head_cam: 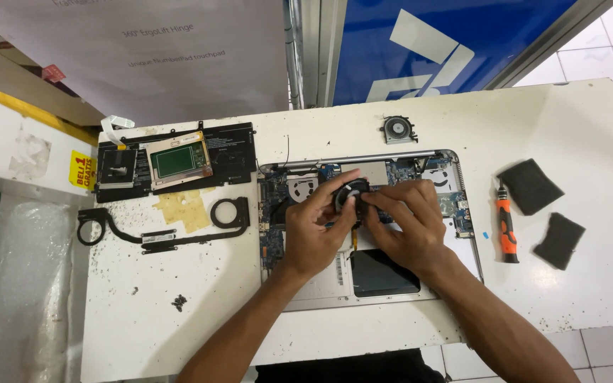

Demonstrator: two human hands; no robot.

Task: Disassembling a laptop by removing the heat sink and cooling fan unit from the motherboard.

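Note:
An opened laptop base (462, 234) lies on the white table (200, 298), its blue circuit board exposed. Both of my hands hover over its middle and hold a small round black cooling fan (350, 193) between them. My left hand (316, 227) pinches the fan's left side with thumb and fingers. On the fan's right edge, my right hand (406, 220) grips with its fingertips. Part of the fan is hidden by my fingers.
A second fan (399, 129) lies at the table's back. A black heat pipe assembly (161, 227) and a battery pack (179, 163) with a loose board sit on the left. An orange-handled screwdriver (506, 227) and two dark foam pads (530, 186) lie on the right.

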